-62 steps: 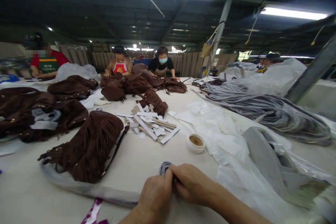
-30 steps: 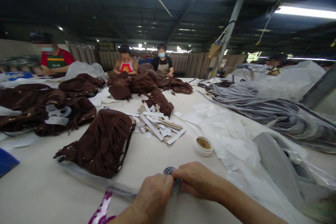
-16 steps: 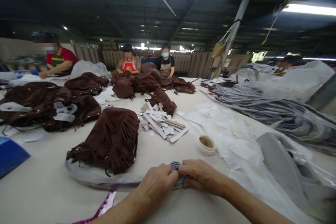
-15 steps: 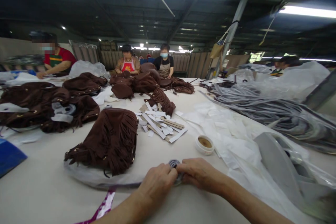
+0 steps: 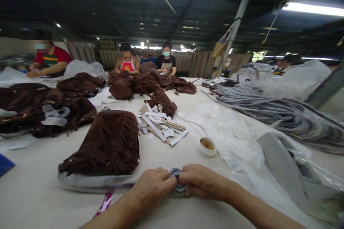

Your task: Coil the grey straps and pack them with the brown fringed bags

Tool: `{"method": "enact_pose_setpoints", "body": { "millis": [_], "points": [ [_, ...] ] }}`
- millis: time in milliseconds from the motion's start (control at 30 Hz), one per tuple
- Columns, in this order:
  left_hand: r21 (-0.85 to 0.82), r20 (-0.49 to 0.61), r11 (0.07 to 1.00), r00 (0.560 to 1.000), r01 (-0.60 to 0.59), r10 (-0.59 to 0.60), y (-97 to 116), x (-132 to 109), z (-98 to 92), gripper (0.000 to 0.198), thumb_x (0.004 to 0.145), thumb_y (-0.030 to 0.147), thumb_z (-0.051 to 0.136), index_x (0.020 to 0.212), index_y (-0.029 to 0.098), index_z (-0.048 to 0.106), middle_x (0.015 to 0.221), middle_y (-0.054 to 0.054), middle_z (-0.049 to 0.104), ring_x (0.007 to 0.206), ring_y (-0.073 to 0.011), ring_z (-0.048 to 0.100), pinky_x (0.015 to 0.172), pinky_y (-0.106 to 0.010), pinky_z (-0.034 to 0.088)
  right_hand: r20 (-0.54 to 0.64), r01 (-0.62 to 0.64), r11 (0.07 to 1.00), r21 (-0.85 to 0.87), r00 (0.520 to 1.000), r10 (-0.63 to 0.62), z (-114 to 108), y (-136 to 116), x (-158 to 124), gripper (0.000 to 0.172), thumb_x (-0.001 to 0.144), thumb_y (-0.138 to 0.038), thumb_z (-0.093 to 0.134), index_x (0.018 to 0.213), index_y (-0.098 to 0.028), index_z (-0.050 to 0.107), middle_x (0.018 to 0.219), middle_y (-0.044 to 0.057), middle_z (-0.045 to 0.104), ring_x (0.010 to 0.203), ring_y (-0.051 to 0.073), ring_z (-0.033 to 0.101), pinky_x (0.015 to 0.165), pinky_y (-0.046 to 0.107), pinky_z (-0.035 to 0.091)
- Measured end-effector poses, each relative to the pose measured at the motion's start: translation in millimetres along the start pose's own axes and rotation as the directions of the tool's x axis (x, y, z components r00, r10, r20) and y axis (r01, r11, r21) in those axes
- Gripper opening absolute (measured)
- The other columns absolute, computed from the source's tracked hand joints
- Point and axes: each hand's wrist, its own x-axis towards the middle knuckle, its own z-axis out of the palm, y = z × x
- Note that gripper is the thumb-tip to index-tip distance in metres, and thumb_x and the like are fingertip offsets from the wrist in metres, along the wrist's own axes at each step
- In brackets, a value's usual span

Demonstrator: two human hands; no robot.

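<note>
Both hands meet low in the middle of the head view, on a white table (image 5: 32, 193). My left hand (image 5: 150, 189) and my right hand (image 5: 200, 182) are closed on a small rolled grey strap (image 5: 176, 177) that shows between the fingertips. A brown fringed bag (image 5: 104, 145) lies just left of my left hand on a clear plastic sleeve (image 5: 80, 182). A purple patterned ribbon (image 5: 103, 204) runs under my left forearm.
A small white tub of brown paste (image 5: 206, 146) and a heap of white paper strips (image 5: 159, 127) lie beyond the hands. Grey straps in plastic (image 5: 274, 111) fill the right side. More brown bags (image 5: 40, 109) are piled left. Several other people work at the far end.
The brown bag's strap has been drawn in until it no longer trails across the table. The grey roll between my fingers has stayed put while the view shifted slightly.
</note>
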Motion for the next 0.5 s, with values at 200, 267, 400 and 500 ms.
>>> {"method": "enact_pose_setpoints", "body": {
  "millis": [200,267,400,500],
  "points": [
    [-0.069,0.041,0.964,0.966,0.257,-0.255,36,17,19.7,0.014,0.086,0.006,0.048,0.094,0.017,0.051,0.091,-0.008,0.063,0.085,-0.0226,0.062,0.074,-0.032,0.053,0.053,-0.281,0.951,-0.127,0.956,0.289,-4,-28,9,0.016,0.083,-0.028,0.060,0.098,-0.021,0.060,0.086,0.004,0.068,0.076,0.020,0.062,0.060,0.026,0.031],
    [-0.071,0.091,0.959,0.959,0.276,-0.269,46,15,20.8,0.013,0.085,0.006,0.050,0.093,0.017,0.051,0.091,-0.009,0.064,0.085,-0.0234,0.063,0.075,-0.033,0.055,0.048,-0.311,0.941,-0.137,0.946,0.320,2,-31,8,0.018,0.083,-0.033,0.062,0.096,-0.021,0.059,0.086,0.005,0.068,0.074,0.020,0.062,0.058,0.026,0.030],
    [-0.053,0.217,0.972,0.953,0.227,-0.210,46,8,6.4,0.013,0.089,0.010,0.048,0.100,0.017,0.051,0.096,-0.009,0.067,0.088,-0.0249,0.066,0.075,-0.036,0.057,0.035,-0.132,0.991,-0.026,0.991,0.133,6,-23,2,0.024,0.084,-0.044,0.063,0.092,-0.021,0.061,0.087,0.004,0.066,0.080,0.018,0.061,0.063,0.024,0.035],
    [-0.046,0.279,0.966,0.932,0.254,-0.232,45,8,-3.9,0.017,0.091,0.007,0.043,0.103,0.015,0.052,0.100,-0.011,0.067,0.091,-0.0282,0.066,0.077,-0.043,0.057,0.038,-0.143,0.989,-0.034,0.989,0.145,2,-17,2,0.028,0.079,-0.045,0.069,0.095,-0.023,0.064,0.086,0.002,0.068,0.081,0.018,0.062,0.063,0.023,0.035]
  ]
}}
